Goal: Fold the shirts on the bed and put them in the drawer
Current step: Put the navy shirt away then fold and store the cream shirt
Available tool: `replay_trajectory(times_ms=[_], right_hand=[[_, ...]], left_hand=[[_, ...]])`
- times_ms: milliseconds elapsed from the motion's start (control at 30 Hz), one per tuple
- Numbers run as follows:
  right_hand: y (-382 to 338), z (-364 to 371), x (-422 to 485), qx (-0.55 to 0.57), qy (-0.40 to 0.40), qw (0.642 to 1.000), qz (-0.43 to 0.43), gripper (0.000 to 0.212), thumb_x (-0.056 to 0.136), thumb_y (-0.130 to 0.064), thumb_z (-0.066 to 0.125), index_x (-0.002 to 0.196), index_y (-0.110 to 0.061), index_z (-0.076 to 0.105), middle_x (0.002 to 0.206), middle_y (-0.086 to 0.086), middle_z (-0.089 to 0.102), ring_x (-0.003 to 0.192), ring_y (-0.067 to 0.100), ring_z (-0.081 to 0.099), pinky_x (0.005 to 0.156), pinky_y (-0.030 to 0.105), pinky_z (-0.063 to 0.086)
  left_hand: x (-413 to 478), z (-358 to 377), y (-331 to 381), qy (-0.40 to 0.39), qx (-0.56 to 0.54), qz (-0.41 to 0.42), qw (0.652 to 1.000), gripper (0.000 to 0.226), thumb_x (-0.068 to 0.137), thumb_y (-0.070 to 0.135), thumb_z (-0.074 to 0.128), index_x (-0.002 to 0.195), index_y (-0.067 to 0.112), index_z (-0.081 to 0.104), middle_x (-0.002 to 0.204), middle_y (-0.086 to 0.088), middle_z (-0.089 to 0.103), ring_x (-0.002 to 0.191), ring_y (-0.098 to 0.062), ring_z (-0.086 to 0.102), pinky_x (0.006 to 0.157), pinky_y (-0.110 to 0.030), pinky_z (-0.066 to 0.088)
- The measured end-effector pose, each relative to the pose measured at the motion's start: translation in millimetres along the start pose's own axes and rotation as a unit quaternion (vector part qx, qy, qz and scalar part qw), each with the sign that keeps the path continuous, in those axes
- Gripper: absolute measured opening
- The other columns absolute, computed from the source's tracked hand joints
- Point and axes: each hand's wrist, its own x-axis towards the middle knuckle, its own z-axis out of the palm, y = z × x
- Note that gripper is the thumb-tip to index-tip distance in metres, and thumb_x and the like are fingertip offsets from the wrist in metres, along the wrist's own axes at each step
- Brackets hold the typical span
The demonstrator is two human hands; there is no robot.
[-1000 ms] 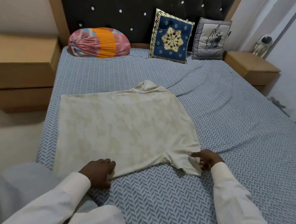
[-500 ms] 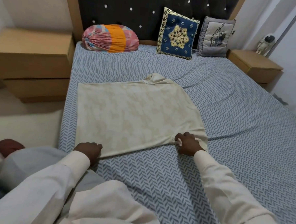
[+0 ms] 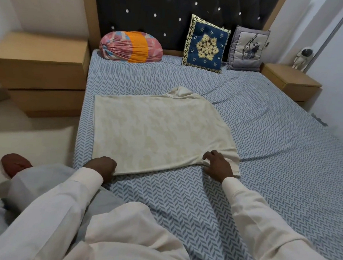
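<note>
A cream patterned shirt [image 3: 156, 133] lies spread flat on the blue-and-white herringbone bed sheet [image 3: 274, 155], its collar towards the headboard. My left hand [image 3: 102, 167] grips the shirt's near left corner at the hem, fingers curled under the cloth. My right hand [image 3: 217, 166] pinches the near right sleeve where it meets the body. Both arms wear long white sleeves. A wooden bedside unit with drawers [image 3: 44, 73] stands left of the bed.
Against the dark studded headboard rest a pink-and-orange bolster [image 3: 131, 47], a blue embroidered cushion [image 3: 205, 46] and a grey cushion [image 3: 247, 49]. A second wooden nightstand [image 3: 290, 82] with a small astronaut figure [image 3: 302, 58] stands at the right. My knee shows at the lower left.
My right hand moved inward from the sleeve tip to the sleeve's base and took hold there. My left hand shifted left to the hem corner. The view moved back and rightward.
</note>
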Motion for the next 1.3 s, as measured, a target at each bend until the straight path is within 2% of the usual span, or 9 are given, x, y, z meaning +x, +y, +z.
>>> replay_trajectory(times_ms=[133,333,533,700,867,1100,1167,1233,1300], right_hand=[[-3.0,8.0,3.9,-0.030,-0.021,0.998,0.051,0.021,0.086,-0.027,0.058,0.106,-0.028,0.057,0.109,0.004,0.058,0.096,0.031,0.065,0.067,0.033,0.041],[-2.6,1.8,4.0,-0.042,0.013,0.994,0.095,0.012,0.080,-0.030,0.062,0.090,-0.023,0.059,0.101,0.005,0.065,0.090,0.030,0.067,0.070,0.033,0.046],[-23.2,9.5,5.7,0.013,-0.034,0.997,-0.061,0.026,0.082,-0.032,0.065,0.107,-0.031,0.059,0.106,-0.004,0.048,0.092,0.024,0.061,0.062,0.031,0.040],[-21.8,14.3,11.9,0.003,-0.006,0.998,-0.065,0.013,0.088,-0.034,0.063,0.100,-0.033,0.064,0.104,-0.006,0.053,0.095,0.021,0.062,0.062,0.029,0.040],[-15.7,10.2,14.2,0.065,0.042,0.994,-0.072,0.009,0.083,-0.036,0.065,0.085,-0.031,0.057,0.089,-0.010,0.051,0.079,0.019,0.058,0.058,0.029,0.041],[-1.5,28.0,10.3,0.069,-0.007,0.995,-0.076,0.010,0.085,-0.039,0.063,0.089,-0.033,0.056,0.093,-0.010,0.051,0.078,0.015,0.061,0.062,0.034,0.052],[-4.9,23.9,15.7,0.089,0.001,0.993,-0.074,0.010,0.084,-0.037,0.067,0.086,-0.034,0.057,0.093,-0.011,0.051,0.078,0.013,0.060,0.062,0.033,0.051],[-7.3,18.4,25.6,0.106,0.025,0.991,-0.071,0.010,0.083,-0.033,0.070,0.085,-0.033,0.061,0.090,-0.009,0.054,0.080,0.015,0.058,0.062,0.033,0.048],[-11.1,12.3,39.5,0.117,0.050,0.990,-0.065,0.008,0.082,-0.030,0.069,0.087,-0.029,0.062,0.087,-0.006,0.058,0.084,0.019,0.056,0.065,0.033,0.046]], left_hand=[[-4.8,-4.5,-2.5,0.023,-0.017,-0.005,1.000,0.019,0.092,0.019,0.050,0.109,0.013,0.055,0.114,-0.012,0.061,0.103,-0.028,0.061,0.084,-0.034,0.049],[-8.3,-3.9,-5.7,-0.001,-0.008,-0.029,1.000,0.025,0.088,0.016,0.055,0.113,0.015,0.058,0.116,-0.009,0.061,0.106,-0.026,0.061,0.086,-0.034,0.052],[-7.8,3.3,-3.9,-0.027,0.002,-0.078,0.997,0.033,0.090,0.026,0.059,0.122,0.016,0.059,0.125,-0.009,0.059,0.111,-0.026,0.062,0.090,-0.034,0.052],[-6.2,-1.6,-5.7,-0.037,-0.002,-0.101,0.994,0.038,0.086,0.022,0.059,0.122,0.013,0.056,0.125,-0.010,0.058,0.112,-0.027,0.062,0.090,-0.034,0.052],[-4.0,-8.8,-14.5,-0.051,-0.015,-0.099,0.994,0.038,0.087,0.024,0.059,0.123,0.011,0.057,0.127,-0.013,0.059,0.112,-0.029,0.062,0.091,-0.035,0.053],[0.8,-4.2,-12.1,-0.108,0.000,-0.093,0.990,0.052,0.088,0.029,0.063,0.134,0.012,0.048,0.137,-0.012,0.051,0.123,-0.028,0.056,0.098,-0.035,0.048],[1.5,-5.5,-15.9,-0.120,-0.023,-0.088,0.989,0.046,0.083,0.029,0.067,0.124,0.013,0.054,0.132,-0.012,0.055,0.119,-0.028,0.059,0.094,-0.034,0.051],[5.6,-7.8,-27.9,-0.114,-0.068,-0.086,0.987,0.023,0.078,0.028,0.068,0.095,0.016,0.059,0.119,-0.010,0.064,0.108,-0.026,0.063,0.089,-0.032,0.054],[8.6,-11.6,-47.9,-0.076,-0.159,-0.090,0.980,0.014,0.077,0.029,0.069,0.079,0.017,0.062,0.104,-0.005,0.069,0.098,-0.022,0.064,0.083,-0.029,0.054]])
